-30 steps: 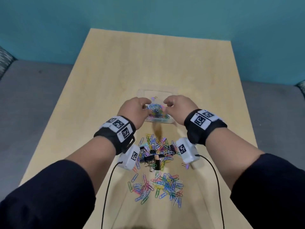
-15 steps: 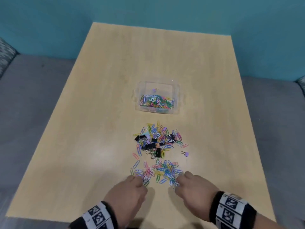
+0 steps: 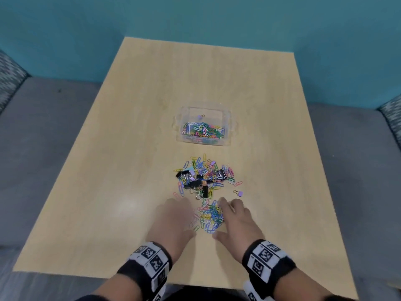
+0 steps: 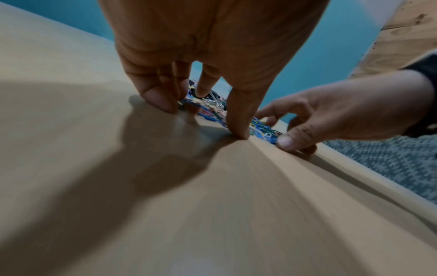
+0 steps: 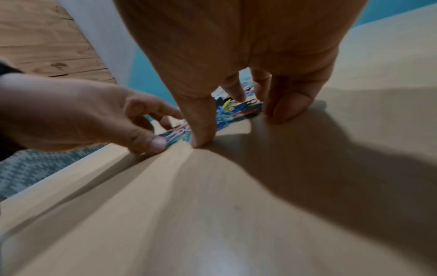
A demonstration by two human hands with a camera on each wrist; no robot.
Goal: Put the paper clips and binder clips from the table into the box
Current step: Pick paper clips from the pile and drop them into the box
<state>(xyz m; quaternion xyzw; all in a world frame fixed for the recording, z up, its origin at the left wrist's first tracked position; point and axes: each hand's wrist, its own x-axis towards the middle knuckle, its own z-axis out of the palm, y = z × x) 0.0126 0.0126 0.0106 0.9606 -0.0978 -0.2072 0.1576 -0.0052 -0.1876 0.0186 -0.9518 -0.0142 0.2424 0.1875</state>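
A clear plastic box (image 3: 217, 114) sits mid-table with several coloured paper clips in its near half and one small purple binder clip. Nearer me lies a heap of paper clips mixed with black binder clips (image 3: 200, 183). A second cluster of coloured paper clips (image 3: 210, 216) lies between my hands. My left hand (image 3: 173, 216) and right hand (image 3: 235, 218) flank that cluster, fingertips and thumbs pressed on the table and cupped toward it. The wrist views show the left hand's fingers (image 4: 156, 93) and the right hand's fingers (image 5: 288, 104) touching the clips' edges; neither hand holds anything.
A lone purple binder clip (image 3: 239, 193) lies right of the heap. The light wooden table (image 3: 130, 148) stands against a teal wall, with grey seating on both sides. My wrists are close to the table's near edge.
One second ago both hands were over the box. They then drew back to the near edge, and now they close in on the near clip cluster from both sides.
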